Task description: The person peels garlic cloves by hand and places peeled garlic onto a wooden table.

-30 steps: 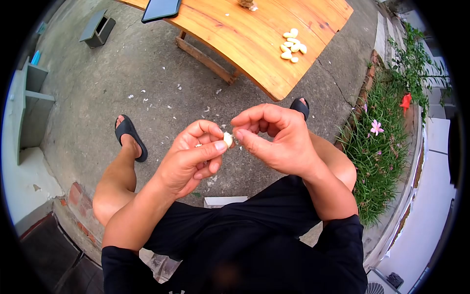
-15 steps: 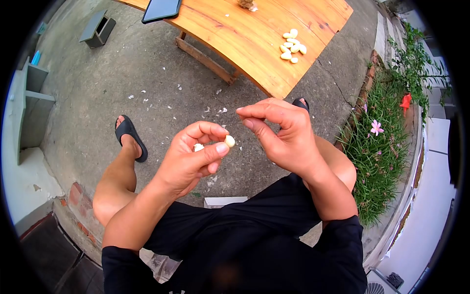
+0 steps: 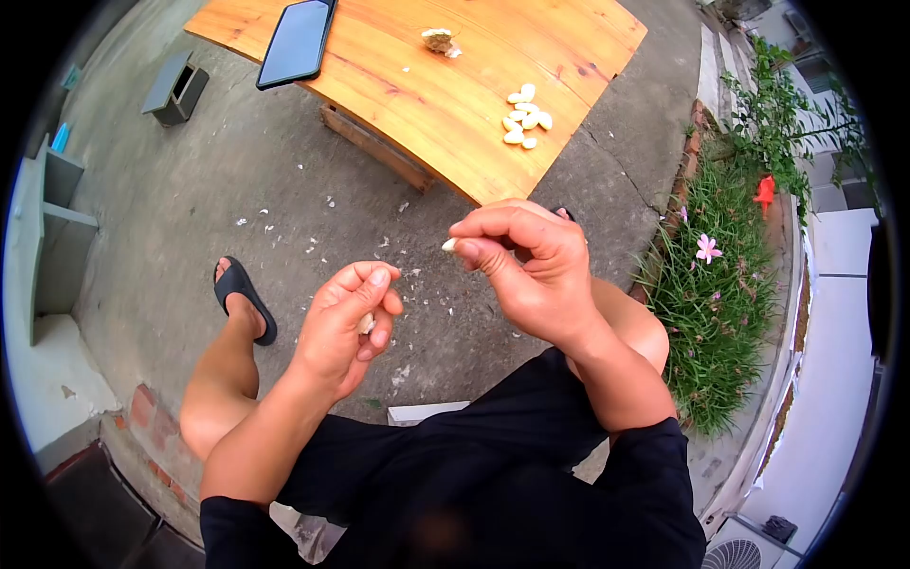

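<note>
Right grip pinches 1 garlic clove at its fingertips; left grip is curled round a pale piece, likely garlic. Peeling step, I'd say; peeled cloves sit beyond right grip on counter. Next move likely calls for a light, steady pinch.

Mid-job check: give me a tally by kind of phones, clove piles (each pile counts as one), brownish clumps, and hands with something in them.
Phones: 1, the phone
Clove piles: 1, the clove pile
Brownish clumps: 1, the brownish clump
Hands holding something: 2, the right hand with a clove and the left hand with a pale piece
Total: 5
</note>
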A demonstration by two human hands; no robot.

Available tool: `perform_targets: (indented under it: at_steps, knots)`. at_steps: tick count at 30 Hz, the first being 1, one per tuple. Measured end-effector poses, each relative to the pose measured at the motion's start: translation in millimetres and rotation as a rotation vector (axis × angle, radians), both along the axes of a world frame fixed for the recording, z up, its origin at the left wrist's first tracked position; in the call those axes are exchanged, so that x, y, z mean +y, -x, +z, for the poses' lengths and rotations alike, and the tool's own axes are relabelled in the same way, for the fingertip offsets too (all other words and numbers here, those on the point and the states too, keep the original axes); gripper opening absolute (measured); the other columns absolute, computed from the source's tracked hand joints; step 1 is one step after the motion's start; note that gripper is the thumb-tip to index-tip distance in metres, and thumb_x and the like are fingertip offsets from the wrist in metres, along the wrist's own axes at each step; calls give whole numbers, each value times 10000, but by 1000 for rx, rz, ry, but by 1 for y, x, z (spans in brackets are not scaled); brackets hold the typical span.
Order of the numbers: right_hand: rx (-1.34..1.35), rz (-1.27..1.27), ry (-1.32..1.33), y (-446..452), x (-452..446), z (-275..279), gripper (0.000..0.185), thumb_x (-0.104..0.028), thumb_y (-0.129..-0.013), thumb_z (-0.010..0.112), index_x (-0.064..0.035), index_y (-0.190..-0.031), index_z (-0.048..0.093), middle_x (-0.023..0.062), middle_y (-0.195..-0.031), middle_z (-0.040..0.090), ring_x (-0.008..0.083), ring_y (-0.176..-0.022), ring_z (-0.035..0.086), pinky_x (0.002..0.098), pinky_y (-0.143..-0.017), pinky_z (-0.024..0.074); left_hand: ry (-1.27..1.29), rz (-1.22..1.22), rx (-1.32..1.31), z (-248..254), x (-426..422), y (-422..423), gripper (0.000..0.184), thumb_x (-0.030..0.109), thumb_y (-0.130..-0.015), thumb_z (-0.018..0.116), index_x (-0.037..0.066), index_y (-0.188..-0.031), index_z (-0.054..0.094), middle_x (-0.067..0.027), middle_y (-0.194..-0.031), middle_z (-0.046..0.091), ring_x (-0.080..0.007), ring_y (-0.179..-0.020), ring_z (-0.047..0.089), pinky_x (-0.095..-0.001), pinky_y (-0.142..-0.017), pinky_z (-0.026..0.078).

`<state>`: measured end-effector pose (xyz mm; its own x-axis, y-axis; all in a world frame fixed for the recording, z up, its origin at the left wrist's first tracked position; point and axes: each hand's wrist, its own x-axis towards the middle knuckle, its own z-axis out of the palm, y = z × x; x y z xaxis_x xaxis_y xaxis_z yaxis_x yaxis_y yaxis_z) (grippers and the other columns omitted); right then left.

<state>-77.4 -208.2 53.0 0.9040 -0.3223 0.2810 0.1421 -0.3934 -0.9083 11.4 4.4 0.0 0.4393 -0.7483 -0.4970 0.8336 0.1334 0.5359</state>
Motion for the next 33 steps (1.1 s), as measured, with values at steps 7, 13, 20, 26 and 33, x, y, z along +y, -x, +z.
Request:
perform_targets:
  at_steps: [7, 13, 20, 26, 33]
  knots:
    - [-50, -459, 200, -18, -78, -8, 113, -51, -964, 694, 21, -1042, 732, 6, -855, 701, 45, -733, 597, 195, -655, 486, -156, -65, -35, -1, -3, 8, 414, -107, -884, 546, 23, -1275, 500, -124, -1165, 611, -219, -989, 654, -307, -790, 537]
    - [8, -511, -9, -35, -93, -24, 159, -75, -916, 751, 4, -1054, 761, 19, -847, 721, 47, -717, 602, 212, -643, 493, 27, -113, -91, 6, -6, 7, 319, -37, -980, 556, 14, -1289, 497, -191, -1256, 610, -263, -1087, 673, -360, -940, 574]
    - [-58, -575, 313, -30, -94, -25, 133, -37, -927, 701, 14, -1044, 741, 59, -867, 746, 74, -735, 655, 244, -671, 532, 78, -68, -237, 6, 0, 2, 289, 23, -982, 630, 19, -1261, 552, -185, -1282, 648, -223, -1037, 709, -319, -888, 608]
    - [-189, -313, 353, -9, -29, 7, 220, 34, -871, 702, -7, -1084, 735, 120, -926, 739, 134, -739, 695, 271, -642, 541, 120, -12, -168, 12, -1, 0, 300, 42, -978, 652, 19, -1272, 594, -176, -1291, 650, -210, -1017, 713, -313, -871, 610]
    - [134, 153, 25, 7, 17, -10, 238, -91, -839, 822, -32, -1060, 758, 67, -860, 678, 76, -608, 560, 247, -542, 462, 252, 0, -41, -6, 2, -2, 338, 43, -973, 663, 10, -1303, 598, -154, -1227, 682, -194, -983, 711, -309, -876, 602]
